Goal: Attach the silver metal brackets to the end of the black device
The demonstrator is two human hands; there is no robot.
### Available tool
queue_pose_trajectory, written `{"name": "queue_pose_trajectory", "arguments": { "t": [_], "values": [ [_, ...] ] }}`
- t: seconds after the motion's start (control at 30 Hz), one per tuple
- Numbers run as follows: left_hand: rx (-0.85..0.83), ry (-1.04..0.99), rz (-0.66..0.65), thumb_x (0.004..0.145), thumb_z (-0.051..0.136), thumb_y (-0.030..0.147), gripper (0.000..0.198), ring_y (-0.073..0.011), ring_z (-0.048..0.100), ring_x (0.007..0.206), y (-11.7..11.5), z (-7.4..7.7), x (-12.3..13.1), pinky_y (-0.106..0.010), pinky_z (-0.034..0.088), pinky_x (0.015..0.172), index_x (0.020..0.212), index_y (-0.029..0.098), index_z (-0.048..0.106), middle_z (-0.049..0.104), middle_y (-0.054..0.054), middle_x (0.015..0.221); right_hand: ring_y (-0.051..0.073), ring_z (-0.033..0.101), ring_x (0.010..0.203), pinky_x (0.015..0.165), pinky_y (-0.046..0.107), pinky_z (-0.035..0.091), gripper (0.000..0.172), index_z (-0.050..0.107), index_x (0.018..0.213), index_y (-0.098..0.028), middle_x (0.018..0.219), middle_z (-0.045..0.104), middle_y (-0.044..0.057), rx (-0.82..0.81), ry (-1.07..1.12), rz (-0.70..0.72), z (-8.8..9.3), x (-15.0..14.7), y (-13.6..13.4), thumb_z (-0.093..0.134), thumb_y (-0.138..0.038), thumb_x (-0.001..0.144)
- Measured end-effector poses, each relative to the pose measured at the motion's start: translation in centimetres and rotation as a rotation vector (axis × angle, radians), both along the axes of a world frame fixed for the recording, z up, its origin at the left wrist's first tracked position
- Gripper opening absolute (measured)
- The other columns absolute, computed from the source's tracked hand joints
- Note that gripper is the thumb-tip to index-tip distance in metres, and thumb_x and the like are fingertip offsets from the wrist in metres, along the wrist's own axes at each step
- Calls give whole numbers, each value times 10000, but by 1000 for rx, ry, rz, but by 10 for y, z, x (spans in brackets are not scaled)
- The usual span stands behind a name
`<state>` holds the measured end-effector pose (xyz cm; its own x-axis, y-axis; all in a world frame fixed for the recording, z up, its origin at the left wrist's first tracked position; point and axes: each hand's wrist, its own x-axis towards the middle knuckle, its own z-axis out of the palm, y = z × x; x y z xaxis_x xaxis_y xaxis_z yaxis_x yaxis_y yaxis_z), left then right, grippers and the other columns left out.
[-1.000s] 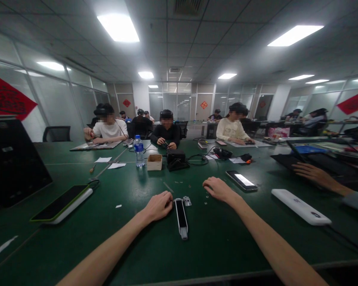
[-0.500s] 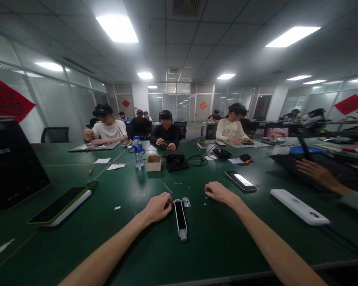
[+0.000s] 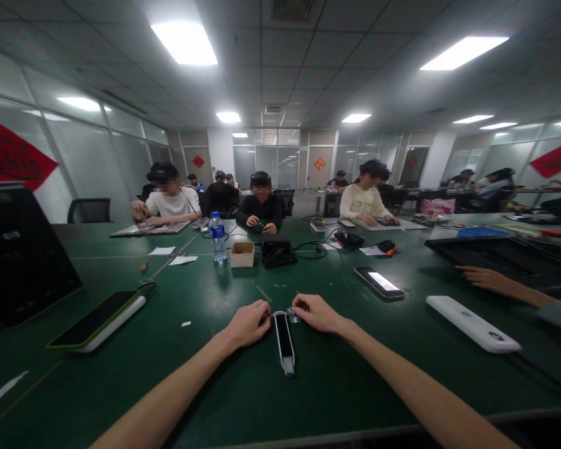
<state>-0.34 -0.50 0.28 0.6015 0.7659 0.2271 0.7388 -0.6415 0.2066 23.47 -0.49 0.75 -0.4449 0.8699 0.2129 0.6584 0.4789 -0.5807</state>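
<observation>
A long, narrow piece with a white frame and black middle (image 3: 285,337) lies on the green table, a grey tip at its near end. At its far end, on the right, sits a small metal plate with holes (image 3: 294,317). My left hand (image 3: 249,322) is closed, fingertips against the far left corner of the long piece; what they pinch is hidden. My right hand (image 3: 318,313) has its fingers pinched together over the metal plate and partly covers it. Anything between those fingertips is too small to make out.
A phone with a lit screen (image 3: 380,282) and a white power bank (image 3: 472,324) lie to the right. On the left are a green-edged device (image 3: 96,321) and a dark panel (image 3: 23,262). Ahead stand a water bottle (image 3: 217,238) and a small box (image 3: 242,255). A co-worker's hand (image 3: 486,279) rests at right.
My right hand has moved left, from the bare table to the metal plate. My left hand stays at the long piece. The co-worker's hand at right and the black panel have come down.
</observation>
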Motion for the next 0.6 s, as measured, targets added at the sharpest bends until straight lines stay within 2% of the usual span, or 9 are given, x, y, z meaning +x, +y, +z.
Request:
{"name": "queue_pose_trajectory", "arguments": {
  "t": [0.3, 0.6],
  "values": [
    [1, 8, 8, 840, 457, 220, 114, -165, 573, 739, -1, 0, 1, -262, 430, 668, 912, 190, 538, 602, -29, 882, 143, 570, 746, 658, 251, 435, 174, 652, 927, -149, 863, 646, 37, -62, 42, -14, 4, -7, -7, 528, -266, 889],
    [1, 6, 11, 841, 455, 217, 106, -156, 564, 716, 0, 0, 1, -251, 419, 646, 906, 192, 535, 594, -18, 861, 136, 582, 802, 684, 240, 457, 163, 647, 981, -169, 955, 643, 28, -67, 48, 48, 2, -4, -6, 558, -253, 874]
  ]
}}
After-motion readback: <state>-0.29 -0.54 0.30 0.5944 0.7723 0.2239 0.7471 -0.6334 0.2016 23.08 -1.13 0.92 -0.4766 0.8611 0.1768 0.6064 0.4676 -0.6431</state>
